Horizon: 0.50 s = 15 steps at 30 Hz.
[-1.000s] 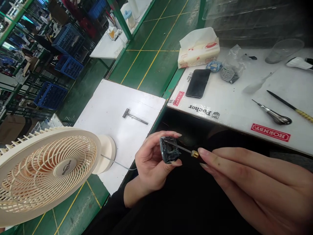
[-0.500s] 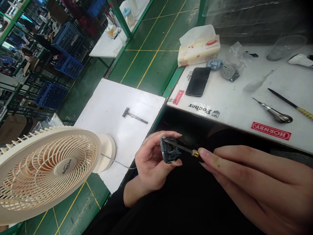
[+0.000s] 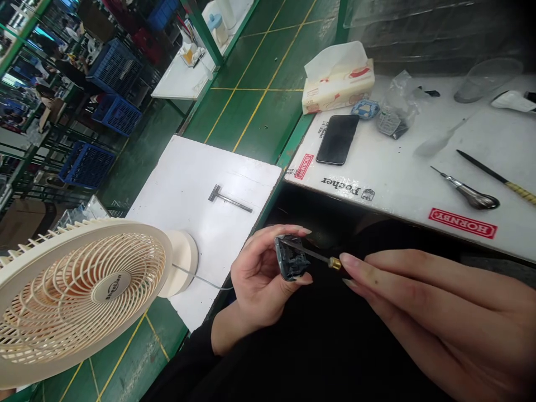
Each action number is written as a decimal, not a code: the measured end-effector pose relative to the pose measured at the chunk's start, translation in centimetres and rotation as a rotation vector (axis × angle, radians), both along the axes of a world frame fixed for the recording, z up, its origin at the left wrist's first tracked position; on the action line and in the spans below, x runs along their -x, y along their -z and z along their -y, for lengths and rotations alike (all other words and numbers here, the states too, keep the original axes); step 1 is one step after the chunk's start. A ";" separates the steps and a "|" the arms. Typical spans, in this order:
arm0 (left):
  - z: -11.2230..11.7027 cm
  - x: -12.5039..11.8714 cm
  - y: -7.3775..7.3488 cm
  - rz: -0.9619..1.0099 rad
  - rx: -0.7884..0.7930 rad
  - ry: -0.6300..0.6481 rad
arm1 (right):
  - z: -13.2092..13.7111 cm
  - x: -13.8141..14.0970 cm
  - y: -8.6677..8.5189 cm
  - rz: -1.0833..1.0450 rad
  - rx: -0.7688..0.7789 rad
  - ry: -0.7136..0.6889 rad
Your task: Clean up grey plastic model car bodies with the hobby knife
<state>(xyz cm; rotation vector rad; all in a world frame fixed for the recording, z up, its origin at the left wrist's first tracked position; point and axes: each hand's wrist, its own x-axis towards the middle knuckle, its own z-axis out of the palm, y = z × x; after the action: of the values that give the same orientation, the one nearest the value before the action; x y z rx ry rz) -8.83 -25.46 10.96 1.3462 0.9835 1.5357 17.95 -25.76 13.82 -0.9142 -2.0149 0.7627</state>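
Note:
Between its thumb and fingers, my left hand (image 3: 259, 279) holds up a small dark hollow part (image 3: 291, 268) with an uneven inside that faces right. My right hand (image 3: 419, 301) pinches a thin flat-bladed tool (image 3: 316, 255) with a brass collar by its handle, which the fingers mostly hide. The blade reaches into or lies against the upper side of the part; I cannot tell which. Both hands are above my dark-clothed lap, in front of the table edge.
A fan (image 3: 121, 285) stands at left on a white board (image 3: 201, 234), near a T-shaped metal tool (image 3: 230, 199). On the table (image 3: 389, 173) lie a phone (image 3: 338, 139), a tissue pack (image 3: 339, 84), a plastic bag (image 3: 396, 114), a metal-handled awl (image 3: 469, 190) and a black pointed tool (image 3: 486, 167).
Both hands keep nearly the same place and hold. The dark part seems turned very slightly, and the view has shifted a little.

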 end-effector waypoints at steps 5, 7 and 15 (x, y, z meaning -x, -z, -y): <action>0.0 0.0 -0.1 0.009 0.006 0.006 | -0.6 -0.3 -0.6 0.034 -0.039 -0.056; -0.1 0.1 -0.1 -0.001 -0.003 0.010 | -0.5 -0.3 -0.6 0.021 -0.046 -0.067; -0.1 0.1 0.8 0.020 0.029 0.019 | -1.0 0.8 -1.4 0.004 -0.045 0.043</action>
<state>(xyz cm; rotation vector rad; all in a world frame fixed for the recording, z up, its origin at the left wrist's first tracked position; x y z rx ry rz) -8.93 -25.34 10.15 1.3138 0.9747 1.5127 17.18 -24.81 15.18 -0.9308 -2.0020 0.6903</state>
